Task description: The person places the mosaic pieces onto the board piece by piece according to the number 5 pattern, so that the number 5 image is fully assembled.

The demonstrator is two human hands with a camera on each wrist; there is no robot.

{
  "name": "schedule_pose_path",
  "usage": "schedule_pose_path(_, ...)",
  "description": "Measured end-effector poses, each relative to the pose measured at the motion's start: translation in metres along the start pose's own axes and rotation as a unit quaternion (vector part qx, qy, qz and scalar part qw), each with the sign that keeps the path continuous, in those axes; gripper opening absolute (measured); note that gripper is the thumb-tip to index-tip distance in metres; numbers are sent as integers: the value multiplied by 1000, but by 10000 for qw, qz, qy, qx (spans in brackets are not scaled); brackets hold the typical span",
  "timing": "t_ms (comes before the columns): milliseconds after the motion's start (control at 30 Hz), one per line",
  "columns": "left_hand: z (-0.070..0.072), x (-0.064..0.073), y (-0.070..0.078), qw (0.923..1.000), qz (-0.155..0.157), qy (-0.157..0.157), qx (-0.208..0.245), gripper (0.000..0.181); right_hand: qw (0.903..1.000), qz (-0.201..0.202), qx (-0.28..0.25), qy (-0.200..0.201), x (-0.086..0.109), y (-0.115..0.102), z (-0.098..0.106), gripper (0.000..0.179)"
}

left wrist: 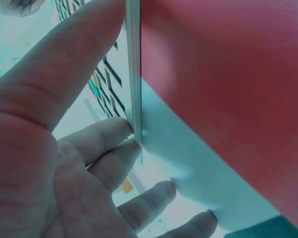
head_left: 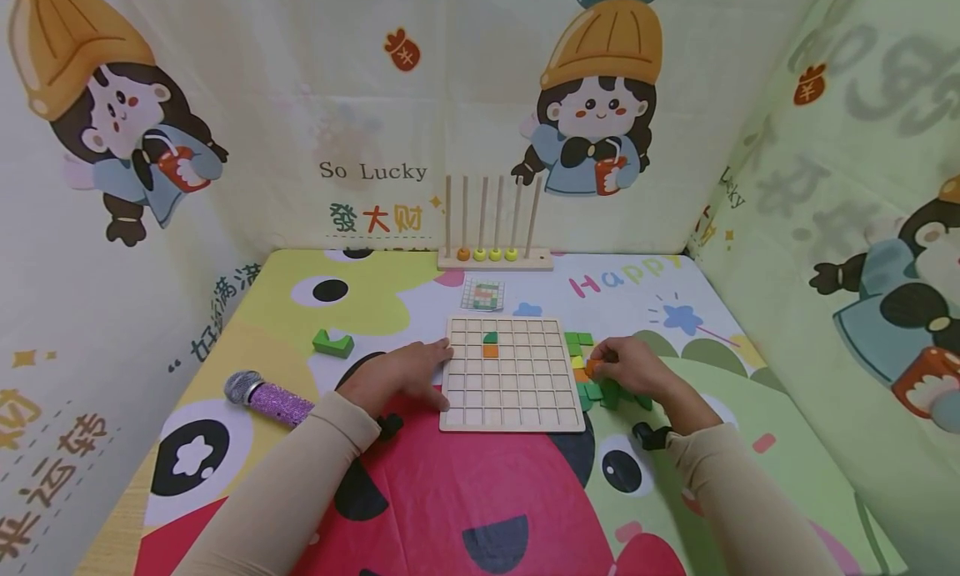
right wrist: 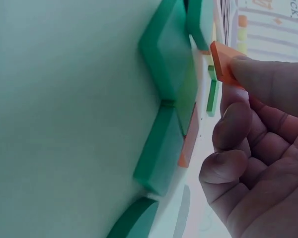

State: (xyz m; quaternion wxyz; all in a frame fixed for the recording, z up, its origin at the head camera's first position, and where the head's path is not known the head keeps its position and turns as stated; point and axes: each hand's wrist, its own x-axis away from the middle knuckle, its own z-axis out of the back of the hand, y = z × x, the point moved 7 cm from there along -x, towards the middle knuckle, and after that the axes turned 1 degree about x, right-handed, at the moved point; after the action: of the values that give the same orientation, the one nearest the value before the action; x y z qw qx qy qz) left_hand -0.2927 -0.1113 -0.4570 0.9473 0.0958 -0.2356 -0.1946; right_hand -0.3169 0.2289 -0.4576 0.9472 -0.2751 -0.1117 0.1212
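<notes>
A wooden grid board (head_left: pixel 517 393) lies in the middle of the table. Two pieces sit in neighbouring cells near its upper left: a dark green one (head_left: pixel 491 338) with a curved edge and, just below, an orange square tile (head_left: pixel 491 352). My left hand (head_left: pixel 405 374) touches the board's left edge with thumb and fingertips, its fingers extended. Beyond the board's right side, my right hand (head_left: pixel 633 365) pinches an orange tile (right wrist: pixel 222 59) between thumb and forefinger, above loose green tiles (right wrist: pixel 161 144).
Behind the board lie a small pattern card (head_left: pixel 483 293) and a peg stand (head_left: pixel 495 263) with beads. To the left are a green notched block (head_left: pixel 332 343) and a purple glitter microphone (head_left: pixel 277 401). Light green tiles (head_left: pixel 578 339) lie by the board's right edge.
</notes>
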Motion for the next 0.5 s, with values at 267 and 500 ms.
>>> schedule_pose_path(267,-1,0,0,10000,76,1,-38,101,9981,488,-362,66,-5,-16,-5,13)
schedule_pose_path(500,-2,-2,-1,10000,45,33,0,101,9975,485,-490,132,-19,-38,-14,9)
